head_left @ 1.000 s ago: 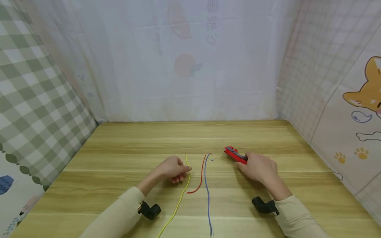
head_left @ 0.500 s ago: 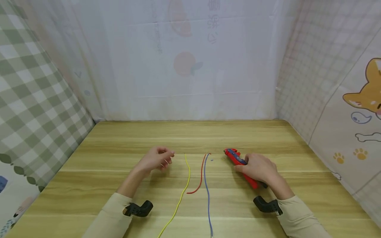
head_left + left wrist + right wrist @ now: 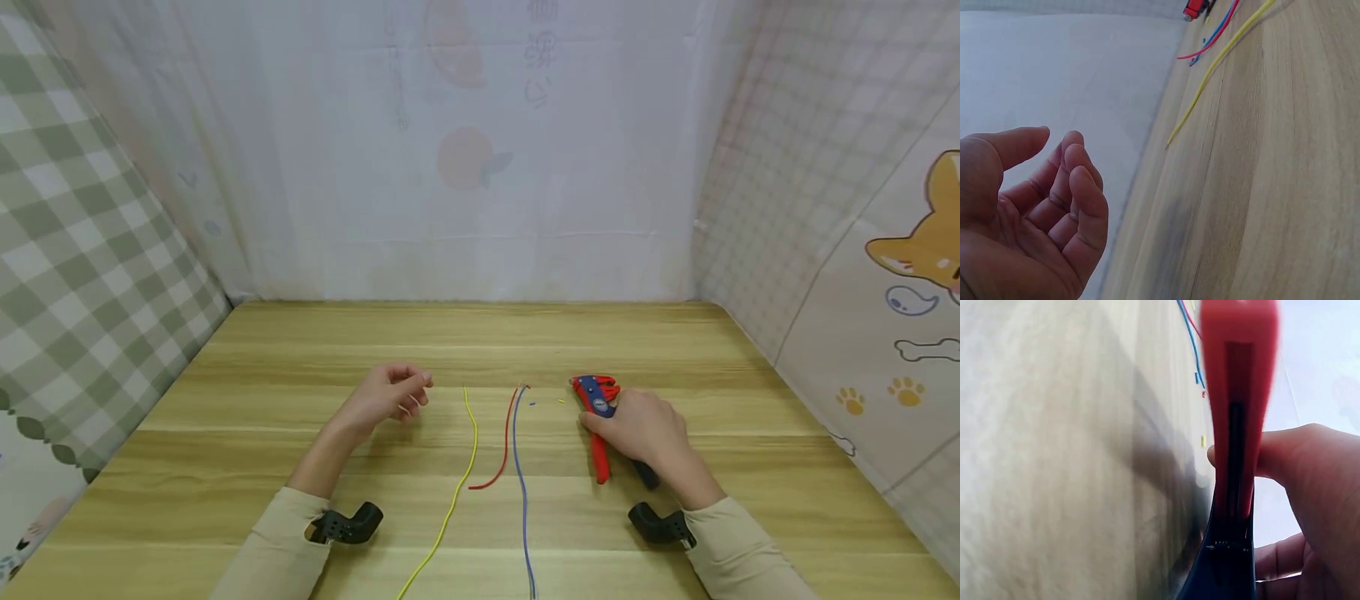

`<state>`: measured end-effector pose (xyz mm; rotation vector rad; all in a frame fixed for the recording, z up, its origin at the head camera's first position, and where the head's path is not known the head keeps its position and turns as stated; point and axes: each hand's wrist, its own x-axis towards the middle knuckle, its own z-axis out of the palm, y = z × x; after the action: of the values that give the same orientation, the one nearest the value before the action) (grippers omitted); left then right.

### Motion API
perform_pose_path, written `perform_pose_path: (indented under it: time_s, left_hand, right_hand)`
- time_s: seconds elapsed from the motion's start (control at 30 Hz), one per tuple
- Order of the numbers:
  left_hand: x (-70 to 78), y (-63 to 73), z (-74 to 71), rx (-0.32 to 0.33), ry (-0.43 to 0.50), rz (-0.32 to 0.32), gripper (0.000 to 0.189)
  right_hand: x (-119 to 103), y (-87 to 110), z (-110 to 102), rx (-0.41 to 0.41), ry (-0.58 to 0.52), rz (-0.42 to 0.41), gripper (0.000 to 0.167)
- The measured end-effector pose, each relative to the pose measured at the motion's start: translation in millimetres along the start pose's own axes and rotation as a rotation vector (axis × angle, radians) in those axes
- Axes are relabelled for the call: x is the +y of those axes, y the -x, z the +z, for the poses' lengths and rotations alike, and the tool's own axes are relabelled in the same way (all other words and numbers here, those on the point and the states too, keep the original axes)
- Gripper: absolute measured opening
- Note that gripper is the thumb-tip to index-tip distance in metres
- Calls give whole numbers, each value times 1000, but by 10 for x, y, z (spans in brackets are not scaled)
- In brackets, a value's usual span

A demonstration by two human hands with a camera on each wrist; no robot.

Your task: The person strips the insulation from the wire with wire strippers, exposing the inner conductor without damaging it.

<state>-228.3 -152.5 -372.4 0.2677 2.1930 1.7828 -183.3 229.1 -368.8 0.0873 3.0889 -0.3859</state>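
My right hand [image 3: 643, 427] grips a wire stripper [image 3: 599, 406] with a red handle and a dark one, its head pointing away from me. From the right wrist, the red handle [image 3: 1265, 362] fills the middle of the view. A yellow wire [image 3: 475, 446], a short curved red wire [image 3: 506, 442] and a blue wire [image 3: 524, 508] lie on the table between the hands. My left hand [image 3: 381, 400] hovers left of the yellow wire's far end, holding nothing. The left wrist view shows its fingers [image 3: 1088, 200] loosely bent, thumb apart from them.
Small cut bits lie near the far wire ends: a blue bit [image 3: 533, 404], a yellow bit [image 3: 561, 402] and a red bit [image 3: 528, 386]. A white curtain [image 3: 360, 208] hangs behind the wooden table [image 3: 300, 350], with cloth walls on both sides.
My left hand has left the yellow wire and moved left and slightly away from me. In my right hand the wire stripper has turned, so its head and both handles now show.
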Motion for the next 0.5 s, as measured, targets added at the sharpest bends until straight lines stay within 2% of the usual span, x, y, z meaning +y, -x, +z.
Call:
perform_pose_path:
  time_s: [0.5]
  left_hand:
    - [13,-40,27,22,-14,-1,32]
  right_hand:
    - [6,-22,41,21,29,10,59]
